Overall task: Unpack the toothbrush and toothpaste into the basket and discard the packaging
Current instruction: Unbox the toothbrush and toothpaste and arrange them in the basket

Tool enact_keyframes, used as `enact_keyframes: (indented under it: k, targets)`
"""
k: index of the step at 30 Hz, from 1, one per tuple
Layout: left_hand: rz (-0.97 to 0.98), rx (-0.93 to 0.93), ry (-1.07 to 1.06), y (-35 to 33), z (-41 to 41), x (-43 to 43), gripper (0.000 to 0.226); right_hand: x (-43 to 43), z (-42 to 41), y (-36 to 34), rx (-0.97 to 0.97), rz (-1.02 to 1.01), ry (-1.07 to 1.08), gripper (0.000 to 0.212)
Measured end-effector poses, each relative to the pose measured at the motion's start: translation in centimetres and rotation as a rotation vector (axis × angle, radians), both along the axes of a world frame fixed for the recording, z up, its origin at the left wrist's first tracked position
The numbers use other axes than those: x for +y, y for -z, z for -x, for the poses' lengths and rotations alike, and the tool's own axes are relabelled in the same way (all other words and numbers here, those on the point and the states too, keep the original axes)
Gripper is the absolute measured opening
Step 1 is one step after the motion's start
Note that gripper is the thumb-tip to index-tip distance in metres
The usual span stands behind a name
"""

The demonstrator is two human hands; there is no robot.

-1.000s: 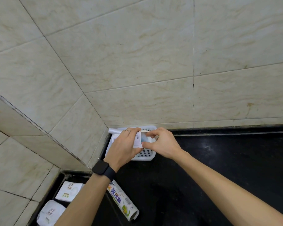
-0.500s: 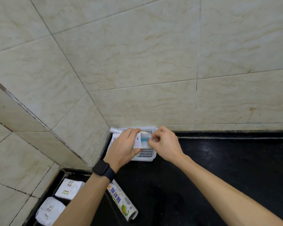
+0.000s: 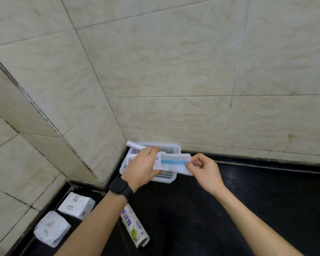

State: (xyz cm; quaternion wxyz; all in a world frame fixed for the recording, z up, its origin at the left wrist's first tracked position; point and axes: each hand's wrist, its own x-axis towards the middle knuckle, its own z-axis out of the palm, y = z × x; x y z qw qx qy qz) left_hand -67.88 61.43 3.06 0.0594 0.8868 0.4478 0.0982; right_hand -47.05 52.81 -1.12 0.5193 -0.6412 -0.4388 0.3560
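Note:
My left hand [image 3: 142, 167] grips the left end of a white toothbrush packet [image 3: 174, 163] with a printed label. A blue toothbrush handle shows through the packet. My right hand [image 3: 201, 169] pinches the packet's right end between thumb and fingers. Both hands hold it level just above a white perforated basket [image 3: 175, 149] that sits in the corner of the black counter against the tiled wall. A white wrapped item [image 3: 134, 145] leans on the basket's back left rim. Most of the basket's inside is hidden by my left hand.
A printed roll [image 3: 135, 228] lies on the black counter [image 3: 229, 209] under my left forearm. Two white wrapped packs [image 3: 76, 205] [image 3: 51, 229] sit on a lower ledge at the bottom left. Tiled walls close in the back and left.
My right hand has pulled to the right, away from my left hand, and the packet now stretches out between them with the blue handle showing.

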Motion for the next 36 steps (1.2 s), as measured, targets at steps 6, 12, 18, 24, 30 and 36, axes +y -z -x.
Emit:
enact_keyframes:
  k: [6,12,18,24,30,36]
  targets:
    - [0.166,-0.005,-0.146,7.1,1.5,-0.8,0.073,-3.8,-4.1,4.3,0.205,0.101,0.190,0.018]
    - [0.330,0.066,-0.050,14.8,-2.3,-5.8,0.078,-8.4,-6.3,8.5,0.387,0.221,0.350,0.022]
    - [0.875,-0.267,-0.140,16.9,-4.9,-8.4,0.118,-10.7,-6.0,10.5,0.464,0.291,0.348,0.020]
    - [1.457,-1.105,-0.550,11.9,-4.6,-7.0,0.070,-10.3,-4.0,10.5,0.423,0.345,0.200,0.012]
    - [1.168,-1.101,-0.548,10.7,-3.8,-7.4,0.021,-7.0,0.5,9.5,0.437,0.347,0.156,0.029]
    - [1.013,-1.058,-0.591,10.6,-0.2,-6.8,0.017,-3.0,6.4,9.3,0.364,0.376,0.077,0.026]
